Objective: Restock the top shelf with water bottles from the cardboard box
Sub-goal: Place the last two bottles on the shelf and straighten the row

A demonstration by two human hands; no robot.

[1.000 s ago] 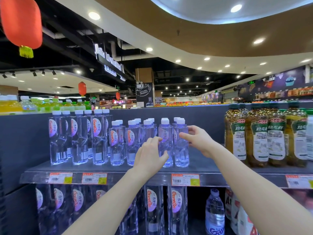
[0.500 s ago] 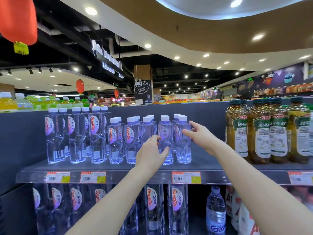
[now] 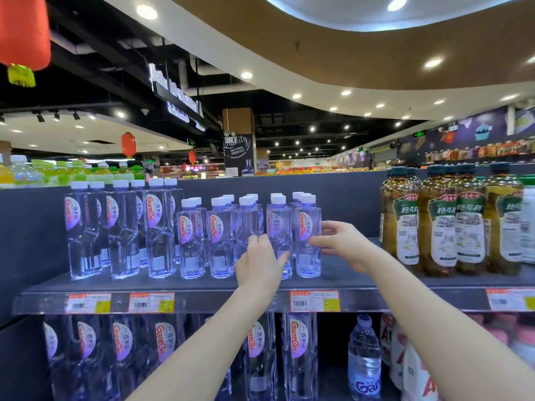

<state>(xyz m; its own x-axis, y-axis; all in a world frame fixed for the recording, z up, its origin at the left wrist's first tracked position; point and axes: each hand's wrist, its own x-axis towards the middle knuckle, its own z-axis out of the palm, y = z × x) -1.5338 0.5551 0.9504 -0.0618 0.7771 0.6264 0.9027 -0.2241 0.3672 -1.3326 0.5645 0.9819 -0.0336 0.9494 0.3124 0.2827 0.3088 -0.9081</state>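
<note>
Clear water bottles with white caps stand in rows on the dark top shelf (image 3: pixel 220 286). My left hand (image 3: pixel 260 263) is curled around the lower body of the front bottle second from the right (image 3: pixel 278 224). Fingers behind and thumb in front, my right hand (image 3: pixel 340 246) holds the rightmost front bottle (image 3: pixel 307 227) at mid height. Both bottles stand upright on the shelf. Taller water bottles (image 3: pixel 121 227) fill the shelf's left part. No cardboard box is in view.
Brown tea bottles (image 3: pixel 440 224) stand on the same shelf to the right, with a bare gap of shelf (image 3: pixel 350 206) between them and the water. The lower shelf holds more water bottles (image 3: pixel 299 351). Price tags (image 3: pixel 315 301) line the shelf edge.
My right hand has come down from the rightmost bottle's shoulder to its middle and closed around it. My left hand has stayed on the neighbouring bottle.
</note>
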